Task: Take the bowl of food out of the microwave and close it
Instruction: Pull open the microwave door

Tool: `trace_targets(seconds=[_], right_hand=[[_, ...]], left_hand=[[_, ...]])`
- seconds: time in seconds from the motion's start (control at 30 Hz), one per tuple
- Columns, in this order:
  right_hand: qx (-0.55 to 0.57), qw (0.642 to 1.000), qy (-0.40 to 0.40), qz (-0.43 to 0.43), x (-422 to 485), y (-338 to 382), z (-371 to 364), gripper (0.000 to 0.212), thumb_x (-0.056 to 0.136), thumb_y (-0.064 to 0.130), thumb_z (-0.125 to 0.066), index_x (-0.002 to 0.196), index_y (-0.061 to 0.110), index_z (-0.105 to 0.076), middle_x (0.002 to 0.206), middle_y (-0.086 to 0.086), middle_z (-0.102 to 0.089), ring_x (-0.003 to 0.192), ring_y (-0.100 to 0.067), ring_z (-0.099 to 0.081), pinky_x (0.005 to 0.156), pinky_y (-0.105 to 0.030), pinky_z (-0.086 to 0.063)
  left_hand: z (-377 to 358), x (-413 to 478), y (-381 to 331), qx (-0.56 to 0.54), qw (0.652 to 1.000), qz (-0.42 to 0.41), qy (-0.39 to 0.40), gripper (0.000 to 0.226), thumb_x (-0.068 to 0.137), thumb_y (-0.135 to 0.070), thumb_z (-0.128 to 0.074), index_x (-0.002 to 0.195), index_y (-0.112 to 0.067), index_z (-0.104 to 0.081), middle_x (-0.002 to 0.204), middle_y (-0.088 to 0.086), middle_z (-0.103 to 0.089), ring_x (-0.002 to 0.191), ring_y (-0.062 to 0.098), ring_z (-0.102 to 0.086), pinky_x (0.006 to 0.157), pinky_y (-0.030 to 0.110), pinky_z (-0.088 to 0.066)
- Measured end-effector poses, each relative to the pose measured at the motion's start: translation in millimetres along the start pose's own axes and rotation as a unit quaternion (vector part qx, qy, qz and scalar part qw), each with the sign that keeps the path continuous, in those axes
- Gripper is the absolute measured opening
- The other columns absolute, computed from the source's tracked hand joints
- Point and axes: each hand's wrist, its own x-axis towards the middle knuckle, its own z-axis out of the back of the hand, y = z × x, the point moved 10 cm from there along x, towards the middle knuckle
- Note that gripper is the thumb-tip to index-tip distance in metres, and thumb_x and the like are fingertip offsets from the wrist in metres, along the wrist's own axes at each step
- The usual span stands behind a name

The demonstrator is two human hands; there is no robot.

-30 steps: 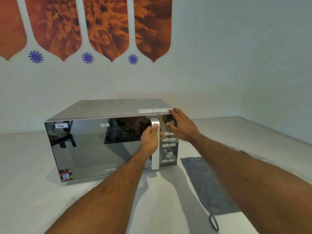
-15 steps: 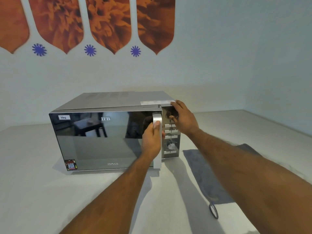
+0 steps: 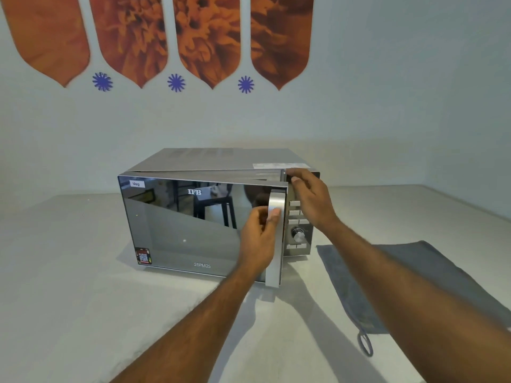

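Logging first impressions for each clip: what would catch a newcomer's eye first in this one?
The mirrored microwave door, mid-counter, stands slightly ajar, its handle gripped by the left hand. The right hand rests against the top of the control panel beside it. Orange petal-shaped wall art fills the wall above, and a grey cloth lies on the counter to the right.

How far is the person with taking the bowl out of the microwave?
Done: the microwave door is off its latch and stands slightly ajar. In hand: the left hand grips the door handle, and the right hand rests on the top corner of the control panel. Left: swinging the door fully open, lifting out the bowl, which is not visible yet, and closing the door.
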Motion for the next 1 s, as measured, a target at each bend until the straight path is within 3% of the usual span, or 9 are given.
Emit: trace_targets(seconds=[0.17, 0.27, 0.37, 0.5, 0.57, 0.7, 0.77, 0.9, 1.0], right_hand=[[0.071, 0.994, 0.086, 0.010, -10.6, 27.9, -9.4, 0.023, 0.096, 0.014, -0.057, 0.111, 0.007, -0.073, 0.108, -0.004, -0.073, 0.102, -0.007, -0.067, 0.092, -0.018, -0.051], [-0.004, 0.994, 0.105, 0.042, -9.8, 36.1, -11.7, 0.021, 0.090, 0.014, -0.066, 0.109, 0.010, -0.074, 0.107, -0.002, -0.074, 0.102, -0.008, -0.068, 0.094, -0.024, -0.054], [-0.039, 0.992, 0.104, 0.061, -11.6, 40.4, -11.3, 0.021, 0.087, 0.013, -0.070, 0.107, 0.014, -0.075, 0.108, -0.001, -0.075, 0.104, -0.015, -0.069, 0.097, -0.037, -0.056], [-0.047, 0.990, 0.110, 0.077, -20.0, 51.1, -12.7, 0.019, 0.086, 0.011, -0.070, 0.105, 0.011, -0.076, 0.106, -0.003, -0.075, 0.102, -0.017, -0.069, 0.095, -0.039, -0.057], [-0.043, 0.988, 0.110, 0.101, -25.9, 60.8, -13.1, 0.017, 0.086, 0.012, -0.071, 0.102, 0.011, -0.077, 0.102, -0.001, -0.075, 0.097, -0.013, -0.069, 0.092, -0.037, -0.058], [-0.029, 0.984, 0.117, 0.130, -44.1, 78.2, -15.9, 0.017, 0.086, 0.013, -0.069, 0.100, 0.010, -0.077, 0.101, -0.003, -0.074, 0.098, -0.015, -0.067, 0.087, -0.031, -0.057], [-0.008, 0.983, 0.121, 0.136, -53.8, 84.3, -19.5, 0.018, 0.087, 0.014, -0.067, 0.101, 0.010, -0.077, 0.102, -0.004, -0.073, 0.099, -0.017, -0.067, 0.086, -0.031, -0.058], [0.072, 0.978, 0.134, 0.146, -73.5, 96.2, -32.4, 0.021, 0.091, 0.018, -0.058, 0.103, 0.013, -0.075, 0.104, -0.007, -0.070, 0.103, -0.021, -0.064, 0.086, -0.033, -0.058], [0.164, 0.962, 0.163, 0.144, -87.3, 106.1, -47.5, 0.025, 0.094, 0.018, -0.049, 0.103, 0.013, -0.072, 0.109, -0.007, -0.069, 0.109, -0.022, -0.063, 0.094, -0.030, -0.053]], left_hand=[[30.4, -43.0, 7.3, 0.055, 0.991, -0.063, -0.103, 0.018, 0.090, -0.033, -0.062, 0.103, -0.024, -0.052, 0.089, -0.006, -0.058, 0.081, 0.007, -0.059, 0.067, 0.013, -0.051], [20.1, -75.8, 25.3, 0.184, 0.975, -0.121, -0.019, 0.011, 0.090, -0.032, -0.062, 0.095, -0.026, -0.054, 0.084, -0.012, -0.056, 0.079, 0.005, -0.056, 0.067, 0.013, -0.047], [9.5, -100.1, 51.4, 0.346, 0.916, -0.190, 0.074, 0.015, 0.088, -0.039, -0.057, 0.086, -0.024, -0.062, 0.083, -0.012, -0.060, 0.077, 0.007, -0.057, 0.066, 0.019, -0.045], [-7.5, -127.2, 82.7, 0.402, 0.874, -0.175, 0.207, 0.036, 0.087, -0.053, -0.043, 0.097, -0.026, -0.066, 0.101, -0.014, -0.064, 0.097, 0.009, -0.058, 0.081, 0.022, -0.043], [-9.8, -137.6, 84.4, 0.412, 0.869, -0.177, 0.211, 0.036, 0.087, -0.054, -0.042, 0.097, -0.027, -0.065, 0.101, -0.015, -0.064, 0.098, 0.009, -0.058, 0.081, 0.022, -0.043], [32.1, -142.8, 69.1, 0.345, 0.933, -0.097, 0.034, 0.025, 0.080, -0.054, -0.059, 0.081, -0.030, -0.054, 0.077, -0.018, -0.055, 0.073, 0.004, -0.053, 0.062, 0.014, -0.040], [57.4, -148.6, 65.0, 0.270, 0.960, -0.053, -0.044, 0.033, 0.077, -0.057, -0.064, 0.088, -0.031, -0.047, 0.082, -0.018, -0.051, 0.077, 0.005, -0.054, 0.062, 0.013, -0.044], [68.3, -147.9, 57.5, 0.122, 0.992, 0.005, -0.032, 0.054, 0.073, -0.055, -0.068, 0.116, -0.048, -0.036, 0.114, -0.032, -0.048, 0.107, -0.007, -0.052, 0.077, 0.001, -0.046], [81.9, -145.0, 33.9, 0.013, 0.999, -0.014, -0.048, 0.054, 0.080, -0.050, -0.067, 0.122, -0.054, -0.034, 0.116, -0.029, -0.054, 0.109, 0.003, -0.060, 0.080, 0.012, -0.054]])
